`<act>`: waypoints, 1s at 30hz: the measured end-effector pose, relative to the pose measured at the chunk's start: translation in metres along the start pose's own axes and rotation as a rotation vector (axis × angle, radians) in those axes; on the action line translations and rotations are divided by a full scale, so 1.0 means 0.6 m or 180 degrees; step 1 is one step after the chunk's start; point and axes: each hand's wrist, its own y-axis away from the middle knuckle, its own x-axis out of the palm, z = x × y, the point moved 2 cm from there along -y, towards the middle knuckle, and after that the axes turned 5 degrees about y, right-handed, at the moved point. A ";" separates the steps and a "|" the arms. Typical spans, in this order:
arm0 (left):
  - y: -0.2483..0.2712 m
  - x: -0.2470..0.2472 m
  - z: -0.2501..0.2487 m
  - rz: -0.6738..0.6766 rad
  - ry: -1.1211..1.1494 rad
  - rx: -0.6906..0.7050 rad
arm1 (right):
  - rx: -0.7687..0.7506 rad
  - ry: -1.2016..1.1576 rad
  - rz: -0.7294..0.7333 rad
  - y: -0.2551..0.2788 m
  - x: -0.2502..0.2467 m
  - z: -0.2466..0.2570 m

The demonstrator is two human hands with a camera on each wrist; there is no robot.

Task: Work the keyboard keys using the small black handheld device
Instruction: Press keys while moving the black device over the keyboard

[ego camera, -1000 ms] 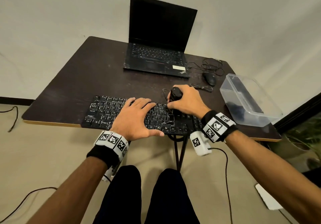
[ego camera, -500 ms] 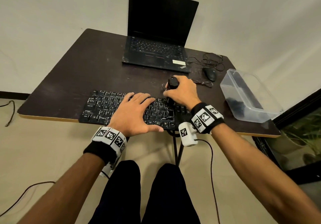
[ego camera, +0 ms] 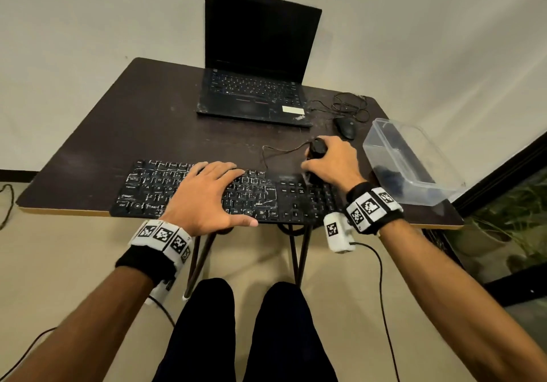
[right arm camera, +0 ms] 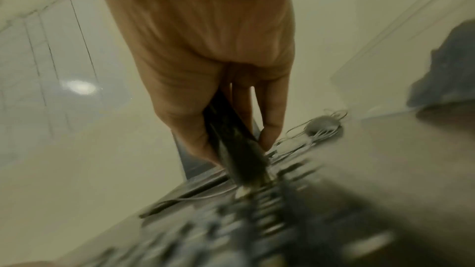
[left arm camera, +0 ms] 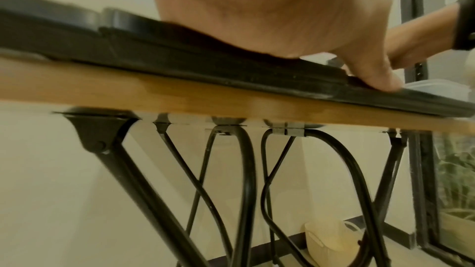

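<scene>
A black keyboard (ego camera: 154,187) with worn white legends lies along the near edge of the dark table (ego camera: 142,121). My left hand (ego camera: 207,195) lies flat on its middle keys, fingers spread and straight; from below, my left hand (left arm camera: 282,17) shows its thumb on the keyboard's (left arm camera: 180,62) front edge. My right hand (ego camera: 331,164) grips the small black device (ego camera: 317,147) upright, its lower end down at the keys near the keyboard's right end. In the blurred right wrist view the device (right arm camera: 236,149) points down at the keys (right arm camera: 257,220).
An open black laptop (ego camera: 254,94) stands at the back of the table. A black mouse (ego camera: 344,127) with coiled cable lies right of it. A clear plastic box (ego camera: 414,174) holding dark items sits at the right edge. Table legs (left arm camera: 244,190) are below.
My right hand has carried the device rightward along the keyboard, from the middle keys to the right end. The left hand has stayed flat on the keys. The head view has shifted.
</scene>
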 end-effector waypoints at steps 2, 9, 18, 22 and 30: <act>0.005 -0.008 0.014 -0.0017 -0.0071 0.0014 | 0.0138 0.0087 -0.0149 -0.001 -0.019 -0.039; -0.008 0.008 -0.053 0.0186 -0.0312 0.0181 | 0.0006 -0.0195 -0.0177 0.015 -0.004 -0.026; -0.040 0.055 -0.097 0.0162 -0.0363 -0.0042 | 0.0090 -0.0511 0.0014 0.010 -0.018 -0.064; -0.043 0.055 -0.100 0.0175 -0.0289 -0.0075 | 0.0096 -0.0571 0.0009 0.000 -0.022 -0.071; -0.045 0.055 -0.104 0.0127 -0.0198 -0.0113 | -0.0062 -0.0317 0.0023 0.005 -0.028 -0.067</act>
